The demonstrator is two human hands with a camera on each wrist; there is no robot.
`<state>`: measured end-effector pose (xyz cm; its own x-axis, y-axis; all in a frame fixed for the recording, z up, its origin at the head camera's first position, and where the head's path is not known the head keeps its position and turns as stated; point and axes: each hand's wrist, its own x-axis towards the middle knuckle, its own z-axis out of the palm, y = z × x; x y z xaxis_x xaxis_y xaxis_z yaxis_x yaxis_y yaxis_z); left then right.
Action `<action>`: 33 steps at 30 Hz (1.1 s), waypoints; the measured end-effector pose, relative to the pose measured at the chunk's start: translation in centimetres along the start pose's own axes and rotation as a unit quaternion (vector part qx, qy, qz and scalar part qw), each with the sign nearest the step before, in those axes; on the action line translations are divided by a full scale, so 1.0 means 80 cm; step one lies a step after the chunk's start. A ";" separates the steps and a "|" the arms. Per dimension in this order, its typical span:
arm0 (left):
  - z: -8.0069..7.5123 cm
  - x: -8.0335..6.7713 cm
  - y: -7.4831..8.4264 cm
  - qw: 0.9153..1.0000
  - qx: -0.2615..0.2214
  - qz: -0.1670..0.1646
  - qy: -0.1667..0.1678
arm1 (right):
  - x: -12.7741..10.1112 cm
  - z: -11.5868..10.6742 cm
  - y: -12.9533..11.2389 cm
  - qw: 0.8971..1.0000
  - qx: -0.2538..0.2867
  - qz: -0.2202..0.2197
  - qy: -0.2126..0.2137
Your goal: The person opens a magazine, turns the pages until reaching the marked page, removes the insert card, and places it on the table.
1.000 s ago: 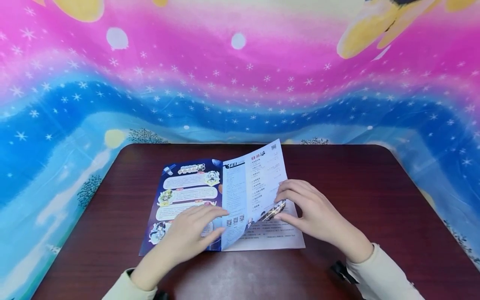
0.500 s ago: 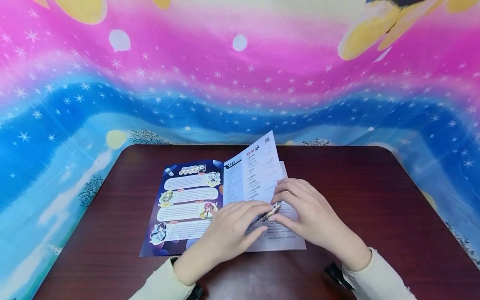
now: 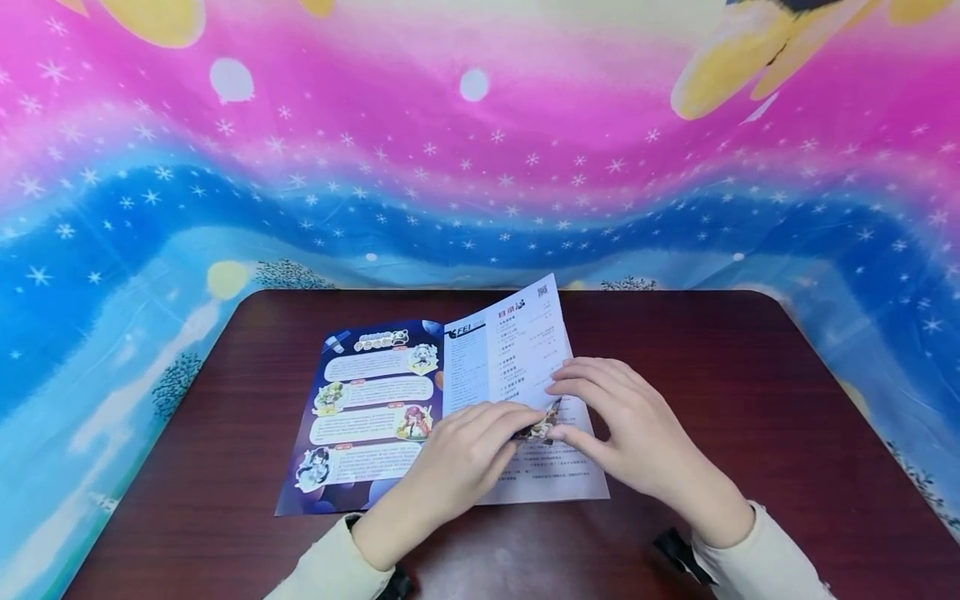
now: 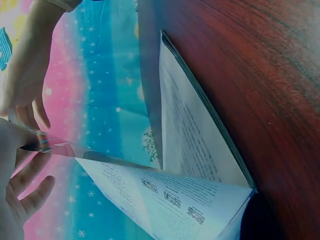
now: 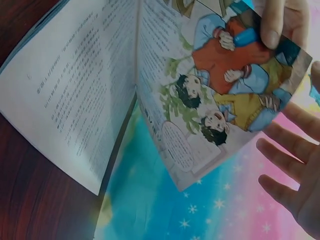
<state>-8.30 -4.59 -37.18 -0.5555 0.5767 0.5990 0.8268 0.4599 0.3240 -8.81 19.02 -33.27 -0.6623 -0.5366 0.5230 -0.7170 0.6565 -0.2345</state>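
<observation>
An open magazine (image 3: pixel 367 433) lies on the table, its dark blue illustrated page on the left. One printed page (image 3: pixel 517 333) stands lifted and tilted from the middle; its curled lower corner shows a colour drawing (image 5: pixel 235 75) in the right wrist view. My left hand (image 3: pixel 461 450) pinches that corner, its thumb (image 5: pixel 272 30) on the drawing. My right hand (image 3: pixel 626 417) holds the same page at its outer edge, thumb and fingers on either side; its other fingers (image 5: pixel 287 145) spread loosely. Below lies a page of plain text (image 4: pixel 187 115).
The magazine lies on a dark reddish-brown wooden table (image 3: pixel 750 400). Behind the table hangs a pink and blue cloth (image 3: pixel 420 192) with snowflake patterns. Beige sleeves (image 3: pixel 330 567) and dark straps (image 3: pixel 682 554) are at the wrists.
My left hand has moved right, from the magazine's middle to the lower corner of the lifted page. My right hand stays at the page's edge; the page has shifted slightly.
</observation>
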 end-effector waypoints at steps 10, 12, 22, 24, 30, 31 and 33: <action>-0.010 -0.022 -0.010 0.999 0.025 -0.018 0.008 | -0.015 -0.007 0.014 0.997 0.025 0.004 0.075; -0.014 -0.030 -0.014 0.999 0.035 -0.023 0.019 | -0.021 -0.004 0.018 0.998 0.022 0.017 0.062; -0.041 -0.067 -0.036 0.987 0.079 -0.091 0.107 | -0.052 0.024 0.035 1.000 -0.005 -0.002 -0.010; -0.047 -0.075 -0.040 0.983 0.085 -0.109 0.117 | -0.058 0.028 0.038 1.000 -0.004 -0.006 -0.025; -0.066 -0.101 -0.053 0.971 0.122 -0.159 0.133 | -0.071 0.034 0.046 0.997 0.004 -0.008 -0.082; -0.069 -0.106 -0.054 0.968 0.127 -0.168 0.134 | -0.073 0.035 0.048 0.996 0.003 -0.006 -0.091; -0.075 -0.116 -0.057 0.963 0.141 -0.189 0.131 | -0.076 0.036 0.052 0.994 0.000 0.000 -0.107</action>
<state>-6.42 -16.08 -39.80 -0.7404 0.1588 0.6531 0.4919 0.7903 0.3654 -8.35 23.48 -39.80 -0.6930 -0.6377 0.3361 -0.7175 0.6557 -0.2351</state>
